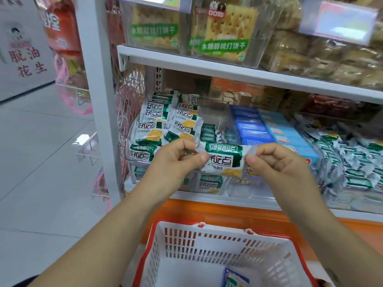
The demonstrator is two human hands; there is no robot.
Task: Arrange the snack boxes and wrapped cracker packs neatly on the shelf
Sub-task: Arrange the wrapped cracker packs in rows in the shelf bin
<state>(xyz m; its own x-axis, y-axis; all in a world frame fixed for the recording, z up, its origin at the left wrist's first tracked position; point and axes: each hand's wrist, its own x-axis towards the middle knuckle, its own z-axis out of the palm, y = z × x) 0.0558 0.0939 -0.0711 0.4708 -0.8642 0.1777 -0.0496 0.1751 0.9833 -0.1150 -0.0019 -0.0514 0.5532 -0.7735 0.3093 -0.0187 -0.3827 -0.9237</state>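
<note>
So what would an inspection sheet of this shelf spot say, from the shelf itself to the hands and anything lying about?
Surface: white shelf fitted with clear bins.
Job's things: one green-and-white cracker pack held in front of the shelf; stacked packs in the left bin; blue boxes in rows in the middle bin; loose packs heaped at right.
Clutter: white basket with red rim below, one packet at its bottom.
Hands: left hand and right hand each pinch one end of the cracker pack.
Cables: nothing seen.
Surroundings: cracker bins on the shelf above; tiled floor at left.
</note>
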